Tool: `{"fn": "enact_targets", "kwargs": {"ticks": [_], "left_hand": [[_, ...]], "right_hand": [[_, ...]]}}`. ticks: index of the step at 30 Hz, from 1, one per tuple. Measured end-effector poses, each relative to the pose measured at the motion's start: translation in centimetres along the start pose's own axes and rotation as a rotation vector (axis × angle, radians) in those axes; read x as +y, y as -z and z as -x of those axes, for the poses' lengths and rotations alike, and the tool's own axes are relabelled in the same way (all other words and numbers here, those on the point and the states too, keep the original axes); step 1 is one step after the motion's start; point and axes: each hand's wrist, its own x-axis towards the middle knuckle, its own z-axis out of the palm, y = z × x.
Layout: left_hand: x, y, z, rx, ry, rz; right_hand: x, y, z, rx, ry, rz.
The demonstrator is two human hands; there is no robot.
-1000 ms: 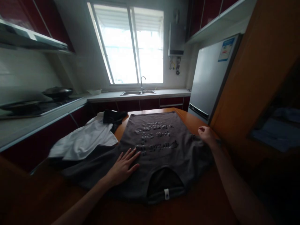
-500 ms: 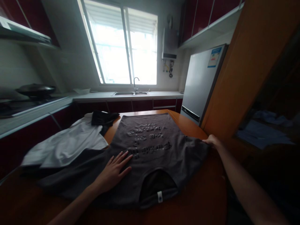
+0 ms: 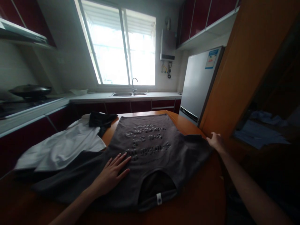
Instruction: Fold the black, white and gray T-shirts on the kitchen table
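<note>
A dark grey T-shirt [image 3: 159, 159] with raised lettering lies front side up on the wooden table [image 3: 199, 200], its neck opening and small white label towards me. My left hand [image 3: 112, 173] rests flat on the shirt's left part, fingers spread, holding nothing. At the end of the right sleeve is my right hand [image 3: 216, 142], its fingers apart and near the sleeve's edge, with nothing visible between them. The right sleeve lies spread out on the table.
White and black clothes [image 3: 67, 145] lie piled on the table's left side. Beyond the table are a counter with a sink [image 3: 127, 94], a wok [image 3: 31, 90] on the stove at the left and a fridge [image 3: 199, 84] at the right. Blue cloth [image 3: 260, 134] lies at the far right.
My right hand has let go of the sleeve's edge and its fingers have opened. The sleeve now lies flatter. My left hand has stayed on the shirt. The view has shifted slightly.
</note>
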Motion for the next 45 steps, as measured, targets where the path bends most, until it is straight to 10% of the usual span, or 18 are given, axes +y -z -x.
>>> {"fn": "enact_targets", "kwargs": {"ticks": [4, 9, 13, 18, 24, 31, 36, 45], "left_hand": [[-0.2, -0.4, 0.0, 0.071, -0.035, -0.012], [1.7, 1.6, 0.4, 0.222, -0.211, 0.089], [5.9, 5.7, 2.4, 0.013, -0.438, 0.322], [10.3, 7.6, 4.1, -0.242, -0.521, 0.340], [11.1, 5.8, 3.8, -0.218, -0.624, 0.314], [11.0, 6.4, 4.0, -0.242, -0.653, 0.410], [10.4, 6.7, 4.3, -0.100, -0.656, 0.486], [8.5, 6.2, 3.0, 0.086, -0.595, 0.410]], "right_hand": [[-0.1, 0.2, 3.8, -0.064, 0.176, -0.177], [-2.2, 3.0, 9.9, -0.499, 0.548, -0.339], [-2.5, 4.2, 12.7, -0.658, 0.626, -0.343], [-2.2, 4.3, 13.1, -0.626, 0.717, -0.295], [-2.8, 6.1, 11.6, -0.532, 0.808, -0.257], [-3.7, 8.1, 11.0, -0.880, 0.704, -0.266], [-3.6, 4.8, 5.5, -0.478, 0.557, -0.161], [-4.4, -4.2, -0.7, -0.343, 0.341, 0.176]]}}
